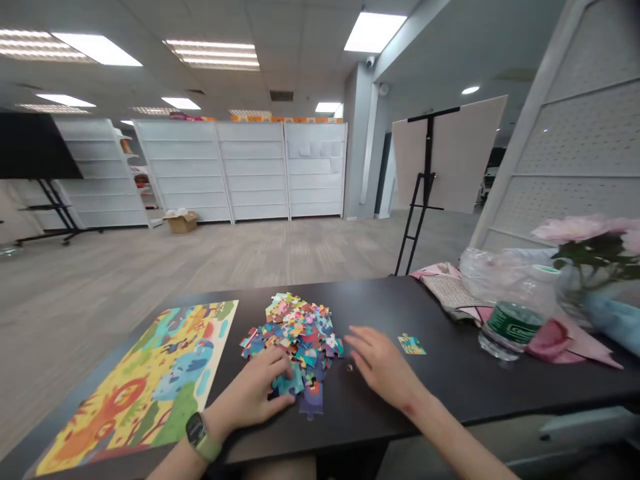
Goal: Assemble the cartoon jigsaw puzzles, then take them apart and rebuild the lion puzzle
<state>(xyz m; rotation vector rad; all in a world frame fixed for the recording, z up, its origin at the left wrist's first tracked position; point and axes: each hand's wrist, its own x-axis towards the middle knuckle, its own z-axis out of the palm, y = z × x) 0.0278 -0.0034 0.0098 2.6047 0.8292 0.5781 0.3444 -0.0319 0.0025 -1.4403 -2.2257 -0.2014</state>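
Observation:
A heap of colourful jigsaw puzzle pieces (303, 323) lies at the middle of the dark table. My left hand (260, 385), with a watch (197, 430) on its wrist, rests at the heap's near left edge. Its fingers are apart and touch the pieces by a teal puzzle piece (291, 381). To the right of the heap, my right hand (377, 363) hovers over or rests on the table, fingers spread and holding nothing. A purple puzzle piece (312, 400) sticks out at the front. A few joined or single pieces (412, 345) lie apart at the right.
A colourful animal picture sheet (165, 373) covers the left of the table (373, 307). On the right stand a water bottle (515, 320) with a green label, pink wrapping (555, 340) and pink flowers (580, 230). An easel (425, 180) stands behind the table.

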